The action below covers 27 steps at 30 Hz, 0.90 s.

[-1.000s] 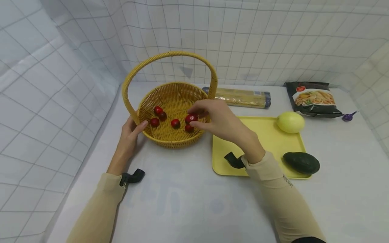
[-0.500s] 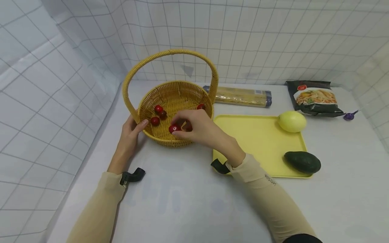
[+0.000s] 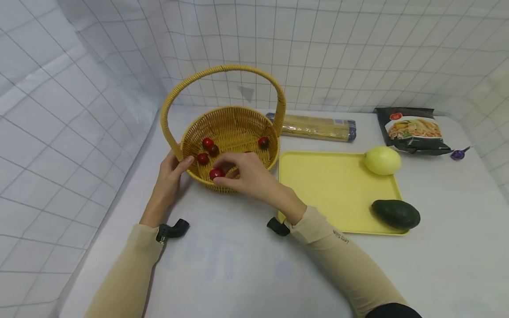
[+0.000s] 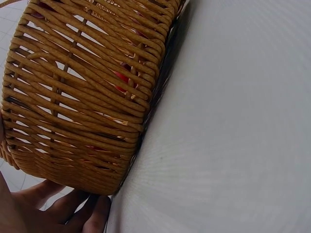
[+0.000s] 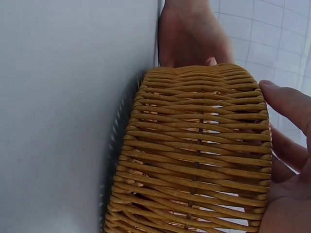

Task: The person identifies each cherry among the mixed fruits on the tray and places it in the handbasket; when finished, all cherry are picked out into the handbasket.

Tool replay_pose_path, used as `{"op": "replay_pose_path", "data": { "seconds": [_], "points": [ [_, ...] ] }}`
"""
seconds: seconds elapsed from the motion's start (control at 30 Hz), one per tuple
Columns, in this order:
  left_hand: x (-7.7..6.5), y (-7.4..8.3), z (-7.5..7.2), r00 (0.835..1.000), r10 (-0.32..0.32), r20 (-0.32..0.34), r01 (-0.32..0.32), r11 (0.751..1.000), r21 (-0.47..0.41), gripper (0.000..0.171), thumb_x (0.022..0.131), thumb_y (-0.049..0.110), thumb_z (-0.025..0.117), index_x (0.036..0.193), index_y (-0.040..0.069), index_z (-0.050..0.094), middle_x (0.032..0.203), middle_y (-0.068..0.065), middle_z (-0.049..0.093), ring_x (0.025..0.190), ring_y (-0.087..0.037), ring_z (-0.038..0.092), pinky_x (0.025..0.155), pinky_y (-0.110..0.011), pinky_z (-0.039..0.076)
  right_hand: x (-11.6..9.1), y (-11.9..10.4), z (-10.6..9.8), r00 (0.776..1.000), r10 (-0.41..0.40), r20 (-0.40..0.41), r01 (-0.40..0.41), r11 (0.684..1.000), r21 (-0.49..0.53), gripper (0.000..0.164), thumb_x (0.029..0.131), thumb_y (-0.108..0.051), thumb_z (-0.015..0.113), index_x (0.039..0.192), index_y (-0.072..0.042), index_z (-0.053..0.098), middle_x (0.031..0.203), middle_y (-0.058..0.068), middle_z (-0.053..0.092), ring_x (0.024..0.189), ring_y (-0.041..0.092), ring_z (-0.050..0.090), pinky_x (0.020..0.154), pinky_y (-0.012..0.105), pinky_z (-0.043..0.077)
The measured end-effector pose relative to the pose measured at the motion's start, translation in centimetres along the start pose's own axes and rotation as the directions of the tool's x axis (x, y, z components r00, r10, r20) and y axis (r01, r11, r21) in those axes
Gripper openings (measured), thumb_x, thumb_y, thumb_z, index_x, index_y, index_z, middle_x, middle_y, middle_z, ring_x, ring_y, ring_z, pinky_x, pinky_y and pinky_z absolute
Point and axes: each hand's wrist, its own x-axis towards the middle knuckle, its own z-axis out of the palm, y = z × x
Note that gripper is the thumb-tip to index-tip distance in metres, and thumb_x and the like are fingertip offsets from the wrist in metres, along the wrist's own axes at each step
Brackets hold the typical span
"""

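A yellow wicker basket [image 3: 234, 115] with a tall arched handle stands on the white table. My left hand [image 3: 169, 179] grips its left side, thumb over the rim; the left wrist view shows fingers against the outer weave, low near the table. My right hand [image 3: 252, 173] reaches over the basket's front rim and pinches a glossy red cherry [image 3: 216, 173] between thumb and fingers. More cherries lie inside: a group at the left, including a red cherry [image 3: 207, 142], and a darker cherry [image 3: 263, 142] at the right. Another is mostly hidden behind my right hand.
Right of the basket lies a yellow tray [image 3: 322, 190], with a pale yellow lemon-like fruit [image 3: 382, 160] and a dark green avocado [image 3: 395, 214] at its right edge. Behind are a long gold packet [image 3: 318, 128], a black noodle bag [image 3: 413, 130] and a small purple item [image 3: 459, 153].
My right hand has moved left and toward the basket's front with the cherry in its fingers. The cherry at the basket's right has come into view. My left hand keeps its grip.
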Motion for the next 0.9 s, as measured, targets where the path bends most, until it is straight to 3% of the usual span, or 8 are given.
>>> {"op": "replay_pose_path", "data": {
  "seconds": [0.27,0.47,0.7,0.9],
  "points": [
    [0.2,0.2,0.2,1.000,0.014,0.004,-0.014,0.999,-0.032,0.058,0.104,0.030,0.059,0.157,0.010,0.045,0.155,-0.017,0.051,0.142,-0.022,0.047,0.115,-0.031,0.037,0.2,0.2,-0.1,0.999,-0.046,0.017,0.047,0.998,-0.039,0.025,0.095,-0.019,0.080,0.117,-0.008,0.075,0.110,0.001,0.079,0.103,0.010,0.072,0.092,0.026,0.056],
    [0.0,0.2,0.1,1.000,0.004,0.005,-0.004,0.999,-0.044,0.058,0.104,0.028,0.059,0.157,0.009,0.045,0.154,-0.016,0.051,0.144,-0.023,0.045,0.119,-0.034,0.035,0.2,0.2,-1.2,0.995,0.013,0.094,-0.002,0.992,-0.125,0.045,0.096,-0.025,0.080,0.134,-0.005,0.068,0.123,0.008,0.076,0.110,0.020,0.071,0.099,0.035,0.055],
    [0.1,0.2,0.1,1.000,0.020,0.005,-0.020,1.000,-0.019,0.058,0.105,0.030,0.059,0.158,0.010,0.044,0.154,-0.017,0.051,0.143,-0.023,0.046,0.117,-0.035,0.036,-0.1,0.5,-3.8,0.999,0.038,0.017,-0.035,0.990,-0.135,0.042,0.097,-0.022,0.078,0.134,-0.005,0.069,0.124,0.008,0.076,0.104,0.022,0.073,0.086,0.032,0.057],
    [0.0,0.3,0.0,1.000,0.016,0.003,-0.016,1.000,-0.014,0.058,0.105,0.030,0.059,0.158,0.011,0.044,0.155,-0.016,0.051,0.143,-0.023,0.046,0.118,-0.036,0.036,-0.2,0.8,-5.3,0.998,0.030,-0.047,-0.037,0.987,-0.158,0.036,0.098,-0.020,0.077,0.131,-0.005,0.070,0.126,0.008,0.075,0.112,0.023,0.072,0.099,0.037,0.056]
  ]
}}
